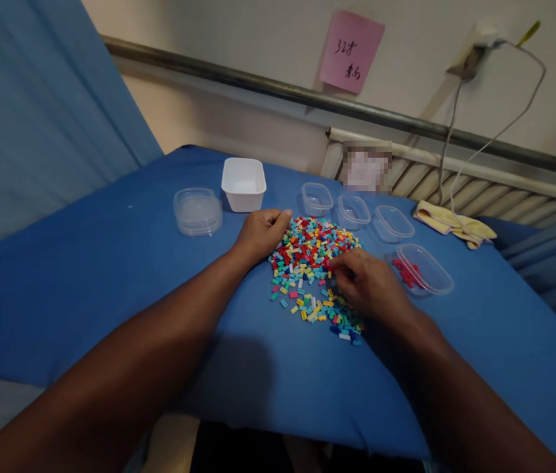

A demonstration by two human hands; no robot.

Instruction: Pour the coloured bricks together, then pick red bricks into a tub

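A heap of small toy bricks (307, 244) in red, yellow, teal, white and blue lies on the blue-covered table. At its left edge rests my left hand (260, 234), fingers curled and thumb uppermost; whatever the palm may hold is hidden. My right hand (369, 279) reaches over the heap's right side, its thumb and forefinger pinched at a red brick (327, 263). Right of that hand, a clear plastic box (438, 272) has several red bricks (407, 272) in it. Looser bricks (310, 307) spread toward the front of the heap.
Behind the heap stand three clear boxes (317, 200). A white tub (243, 190) and stacked clear lids (197, 213) are at the back left. A yellow cloth (449, 222) lies by the radiator (504, 187), with a cable (448, 141) hanging above. Blue curtains flank the table.
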